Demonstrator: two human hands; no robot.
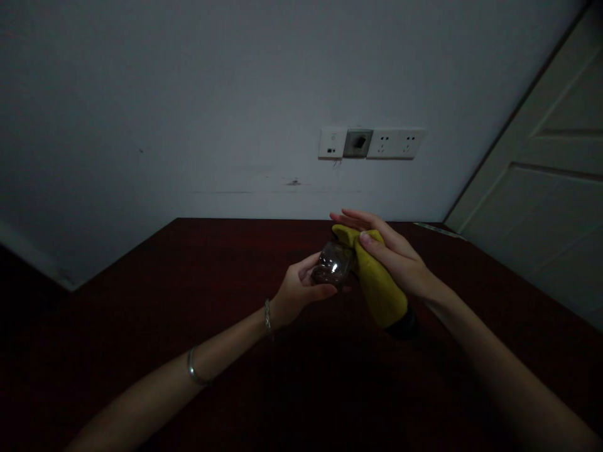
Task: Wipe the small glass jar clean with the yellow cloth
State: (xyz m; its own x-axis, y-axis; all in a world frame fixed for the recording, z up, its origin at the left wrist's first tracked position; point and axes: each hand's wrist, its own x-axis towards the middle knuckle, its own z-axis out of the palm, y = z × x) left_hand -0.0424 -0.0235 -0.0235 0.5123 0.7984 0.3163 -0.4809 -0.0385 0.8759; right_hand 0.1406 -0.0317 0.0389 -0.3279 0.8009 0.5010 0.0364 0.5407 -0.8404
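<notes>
My left hand [301, 285] is closed around a clear glass cup [333, 263], which is tilted on its side above the dark red table. A yellow cloth [379, 282] with a dark lower edge hangs from my right hand [391, 254], pinched under the thumb with the other fingers stretched out. The upper part of the cloth meets the cup's right side, where the rim is partly hidden. Whether any cloth reaches inside the cup, I cannot tell.
The dark red table [226, 263] runs up to a pale wall [211, 113]. On the wall is a row of sockets [396, 144]. A thin flat strip [439, 231] lies at the table's far right edge. A white panelled door [541, 169] stands at the right.
</notes>
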